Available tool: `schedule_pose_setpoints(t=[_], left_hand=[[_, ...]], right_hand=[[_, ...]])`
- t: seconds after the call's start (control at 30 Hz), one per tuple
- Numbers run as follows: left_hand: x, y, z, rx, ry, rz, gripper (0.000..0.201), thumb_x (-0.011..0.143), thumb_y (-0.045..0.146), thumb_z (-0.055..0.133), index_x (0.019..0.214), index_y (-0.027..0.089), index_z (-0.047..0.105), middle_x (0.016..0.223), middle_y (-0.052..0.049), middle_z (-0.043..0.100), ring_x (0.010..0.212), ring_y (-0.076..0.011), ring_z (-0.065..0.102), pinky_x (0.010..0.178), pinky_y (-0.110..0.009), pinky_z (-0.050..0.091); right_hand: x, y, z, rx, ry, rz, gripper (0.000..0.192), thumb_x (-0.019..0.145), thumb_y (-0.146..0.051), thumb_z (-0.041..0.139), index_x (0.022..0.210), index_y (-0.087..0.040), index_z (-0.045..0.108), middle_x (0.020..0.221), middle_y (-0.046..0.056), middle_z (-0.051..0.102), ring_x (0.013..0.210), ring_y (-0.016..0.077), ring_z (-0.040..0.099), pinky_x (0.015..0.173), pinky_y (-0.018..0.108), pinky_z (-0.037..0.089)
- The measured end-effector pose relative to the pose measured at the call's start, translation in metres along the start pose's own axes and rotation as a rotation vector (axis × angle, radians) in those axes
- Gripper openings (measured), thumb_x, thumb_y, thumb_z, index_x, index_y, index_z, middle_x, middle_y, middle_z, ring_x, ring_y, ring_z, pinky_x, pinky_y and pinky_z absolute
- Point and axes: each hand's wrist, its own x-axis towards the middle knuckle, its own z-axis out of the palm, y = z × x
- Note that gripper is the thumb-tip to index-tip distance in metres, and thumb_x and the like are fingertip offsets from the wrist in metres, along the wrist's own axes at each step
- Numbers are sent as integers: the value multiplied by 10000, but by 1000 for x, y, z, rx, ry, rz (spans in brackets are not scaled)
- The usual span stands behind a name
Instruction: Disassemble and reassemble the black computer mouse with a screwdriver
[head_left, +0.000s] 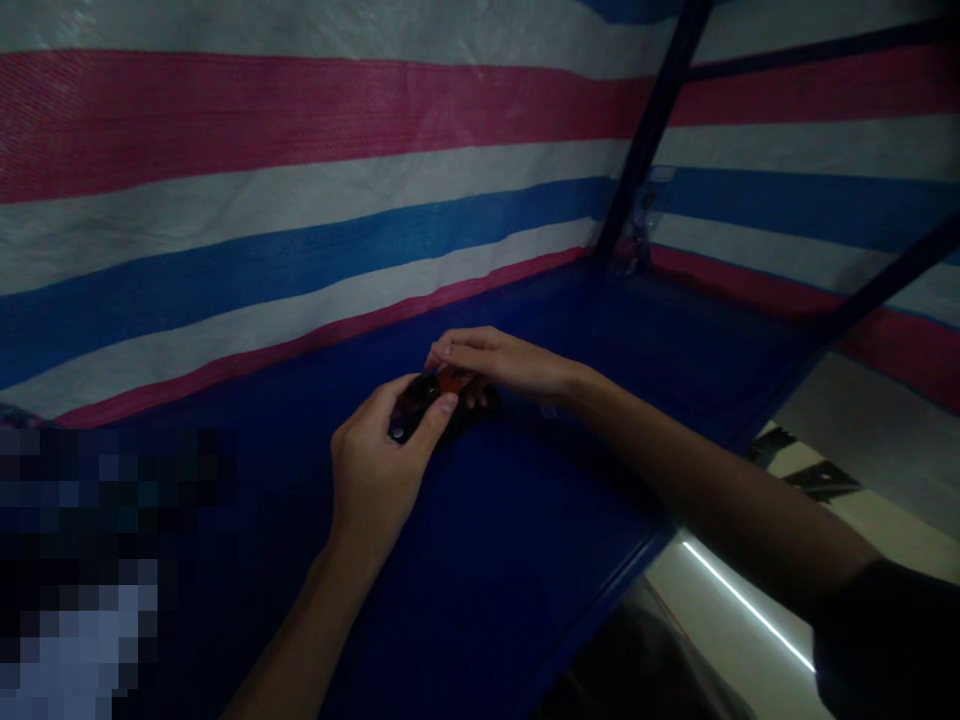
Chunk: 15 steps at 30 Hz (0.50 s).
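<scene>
A small dark, glossy object (409,405) with an orange part (450,382) is held low over the blue surface (480,560). My left hand (379,440) is closed around its left end, thumb along the near side and fingers behind. Over the other end curls my right hand (506,362), its fingers bent about the orange part. Dim light and the fingers hide much of the object, so its kind cannot be made out. A round shiny spot shows at its lower left.
Striped red, white and blue sheeting (300,110) hangs behind the surface and on the right. A dark frame post (652,130) stands at the back corner, with a clear plastic piece (641,225) by it. Pale floor (720,640) shows at lower right. The lower left is pixelated.
</scene>
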Motion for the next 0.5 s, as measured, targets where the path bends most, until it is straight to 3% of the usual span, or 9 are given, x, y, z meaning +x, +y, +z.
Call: schedule_pose_setpoints(t=[0.13,0.3,0.5], left_hand=[[2,3,-2,-145,47,-154,358,783,487,638,967,184,690,858,-28,720,768,-168,650,711,-290,495],[5,5,0,-302,-6,-281,430,801,517,593,1001,139,636,749,-35,679,680,-161,652,616,-270,499],[1,-3,4,-116,-23,-31,583,735,380,712,1268,235,526,1123,-72,643,1007,-213,627,719,-297,518]], right_hand=[[-1,-2,0,-113,-61,-189,225,856,-347,615,955,-145,607,806,-15,611,622,50,556,488,145,423],[1,1,2,-173,-2,-204,287,852,-400,607,786,-120,608,609,-40,577,544,44,533,471,144,387],[1,1,1,71,94,-23,359,832,-466,609,687,-146,537,485,-49,557,389,40,472,391,150,349]])
